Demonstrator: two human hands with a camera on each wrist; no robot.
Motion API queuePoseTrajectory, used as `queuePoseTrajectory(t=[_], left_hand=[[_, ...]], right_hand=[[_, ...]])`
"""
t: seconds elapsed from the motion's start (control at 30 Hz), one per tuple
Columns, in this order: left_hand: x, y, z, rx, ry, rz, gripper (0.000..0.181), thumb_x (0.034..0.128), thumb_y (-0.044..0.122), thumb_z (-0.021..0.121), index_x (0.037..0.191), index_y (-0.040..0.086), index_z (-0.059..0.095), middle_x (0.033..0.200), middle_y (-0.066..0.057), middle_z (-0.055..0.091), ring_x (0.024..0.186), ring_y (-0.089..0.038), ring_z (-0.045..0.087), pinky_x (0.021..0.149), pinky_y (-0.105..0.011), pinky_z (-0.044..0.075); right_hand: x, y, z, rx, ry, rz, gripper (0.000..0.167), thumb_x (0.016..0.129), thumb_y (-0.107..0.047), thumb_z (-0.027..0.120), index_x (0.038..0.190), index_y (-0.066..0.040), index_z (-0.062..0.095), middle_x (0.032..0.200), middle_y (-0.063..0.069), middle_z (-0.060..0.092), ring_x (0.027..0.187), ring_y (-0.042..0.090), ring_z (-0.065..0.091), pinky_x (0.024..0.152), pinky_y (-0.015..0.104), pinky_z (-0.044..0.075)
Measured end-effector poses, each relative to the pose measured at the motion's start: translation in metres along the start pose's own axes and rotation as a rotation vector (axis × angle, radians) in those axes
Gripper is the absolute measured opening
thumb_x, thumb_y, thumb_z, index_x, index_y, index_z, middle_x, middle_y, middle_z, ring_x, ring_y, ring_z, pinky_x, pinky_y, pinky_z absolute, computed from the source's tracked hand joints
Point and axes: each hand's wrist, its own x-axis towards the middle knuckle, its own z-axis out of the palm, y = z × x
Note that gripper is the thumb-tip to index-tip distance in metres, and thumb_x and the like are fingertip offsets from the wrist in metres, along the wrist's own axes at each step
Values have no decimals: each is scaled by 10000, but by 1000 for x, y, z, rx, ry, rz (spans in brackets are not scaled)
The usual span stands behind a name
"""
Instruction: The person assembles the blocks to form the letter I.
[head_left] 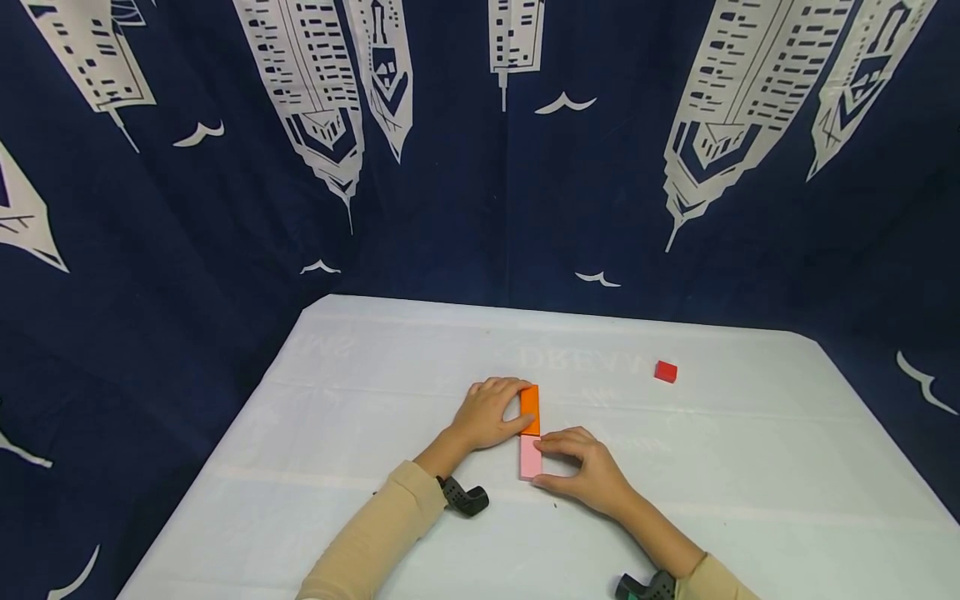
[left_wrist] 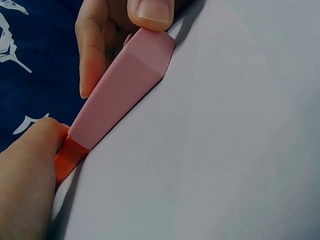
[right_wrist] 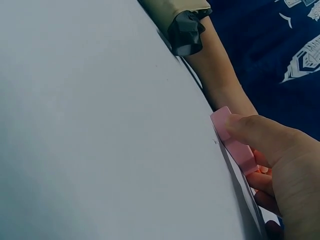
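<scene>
An orange block [head_left: 530, 402] and a pink block [head_left: 529, 460] lie end to end on the white table, the orange one farther from me. With thumb and fingers my left hand [head_left: 486, 414] holds the orange block from its left side. My right hand [head_left: 592, 475] grips the pink block from the right, its thumb at the near end. In the left wrist view the pink block [left_wrist: 117, 87] meets the orange block [left_wrist: 70, 159], most of which the left thumb hides. Right thumb and fingers are around the pink block [right_wrist: 235, 145] in the right wrist view.
A small red block [head_left: 666, 372] sits apart at the back right of the white table [head_left: 375, 350]. Behind the table hangs a dark blue cloth [head_left: 465, 225] with white building prints. Black wrist devices are strapped to both arms.
</scene>
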Motion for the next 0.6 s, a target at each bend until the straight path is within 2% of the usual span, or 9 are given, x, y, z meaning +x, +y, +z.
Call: queuePoseTrajectory(t=[0.6], left_hand=[[-1,0,0,6,-4,-1,563,930,508,550,1406,214,493,1413,30,510,1298,-172,435,1003,-408,347]], right_hand=[[0,2,3,-16,23,-2,455,682,-252,899,1097,-136,752,1069,-75,685,1008,123,581,872,323,496]])
